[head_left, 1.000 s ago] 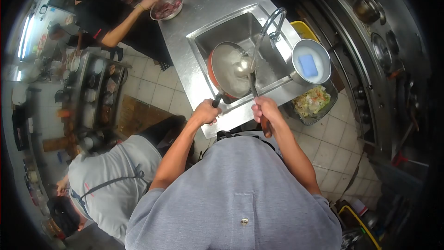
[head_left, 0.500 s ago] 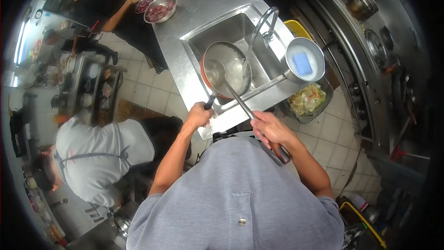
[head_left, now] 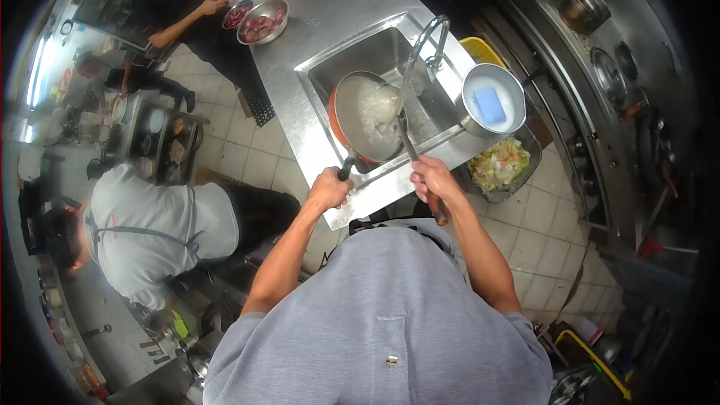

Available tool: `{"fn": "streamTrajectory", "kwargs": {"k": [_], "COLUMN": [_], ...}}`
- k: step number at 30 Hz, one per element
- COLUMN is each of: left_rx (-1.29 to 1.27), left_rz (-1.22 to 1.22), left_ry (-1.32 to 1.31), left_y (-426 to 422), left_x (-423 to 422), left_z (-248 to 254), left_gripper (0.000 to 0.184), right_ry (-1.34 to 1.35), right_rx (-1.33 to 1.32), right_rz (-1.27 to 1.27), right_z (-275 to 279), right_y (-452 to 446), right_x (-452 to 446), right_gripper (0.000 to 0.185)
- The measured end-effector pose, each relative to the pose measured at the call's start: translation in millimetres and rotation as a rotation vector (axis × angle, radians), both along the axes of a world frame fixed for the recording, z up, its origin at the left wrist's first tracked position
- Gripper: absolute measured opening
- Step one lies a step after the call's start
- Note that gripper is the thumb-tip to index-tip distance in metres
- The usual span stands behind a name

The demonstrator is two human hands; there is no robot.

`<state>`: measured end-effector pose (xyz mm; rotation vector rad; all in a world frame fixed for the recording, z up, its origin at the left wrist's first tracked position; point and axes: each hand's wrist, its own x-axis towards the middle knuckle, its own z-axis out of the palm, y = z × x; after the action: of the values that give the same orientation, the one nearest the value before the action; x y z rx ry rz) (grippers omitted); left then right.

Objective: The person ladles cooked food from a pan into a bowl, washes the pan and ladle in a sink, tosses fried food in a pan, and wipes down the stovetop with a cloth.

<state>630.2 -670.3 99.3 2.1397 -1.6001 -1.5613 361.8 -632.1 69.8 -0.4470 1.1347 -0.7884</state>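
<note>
Counter (head_left: pixel 322 22) steel, shiny; pan (head_left: pixel 348 110) in sink (head_left: pixel 346 58); floor (head_left: pixel 525 236) pale-tiled; shelving (head_left: pixel 156 129) at left.

A heathered grey-blue shirt (head_left: pixel 345 315) filled the lower middle of the frame, its stitched, square-ended placket (head_left: pixel 391 334) bearing one small button (head_left: pixel 391 361). Short sleeves (head_left: pixel 526 341) ended at lower left and lower right. A black band (head_left: pixel 405 222) showed just below centre. Both hands (head_left: pixel 328 189) were bare.

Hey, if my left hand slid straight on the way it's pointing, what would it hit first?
Beyond the black handle it grips, your left hand would most likely meet the near side of the orange pan. The front rim of the sink lies close to that line, but depth is unclear.
</note>
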Motion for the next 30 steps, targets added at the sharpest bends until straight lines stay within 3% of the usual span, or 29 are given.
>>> {"fn": "streamTrajectory", "kwargs": {"k": [5, 9, 12, 13, 15, 18, 23, 30], "left_rx": [-0.051, -0.147, -0.376, -0.475, -0.508, -0.652, -0.626, -0.910], "left_rz": [-0.050, -0.114, -0.172, -0.190, -0.200, -0.226, -0.165, -0.132], "left_ry": [-0.068, -0.174, -0.266, -0.323, -0.368, -0.437, -0.492, -0.513], "left_y": [-11.0, -26.0, -33.0, -35.8, -40.0, -45.0, -50.8, -45.1], "left_x": [2.1, 10.6, 18.5, 19.2, 26.3, 34.2, 32.4, 48.3], "left_z": [0.6, -8.5, -12.9, -9.4, -8.9, 2.5, 28.3, 41.0], "left_gripper": [0.026, 0.030, 0.029, 0.028, 0.026, 0.025, 0.032, 0.033], "right_ry": [-0.216, -0.105, 0.395, 0.399, 0.957, 0.994, 0.973, 0.819], "right_rx": [-0.028, -0.093, -0.248, -0.248, -0.395, -0.309, -0.260, -0.318], "right_rz": [-0.024, 0.090, 0.220, 0.219, 0.243, 0.191, 0.088, -0.116], "right_z": [25.5, 50.1, 58.1, 54.8, 46.8, 51.0, 59.2, 3.7], "right_y": [7.0, 34.1, 60.3, 70.1, 90.6, 102.9, 102.8, 70.0], "right_x": [9.0, -5.8, -16.4, -19.5, -22.5, -30.1, -33.2, -39.3], "right_gripper": [0.013, 0.024, 0.054, 0.054, 0.058, 0.060, 0.059, 0.055]}}
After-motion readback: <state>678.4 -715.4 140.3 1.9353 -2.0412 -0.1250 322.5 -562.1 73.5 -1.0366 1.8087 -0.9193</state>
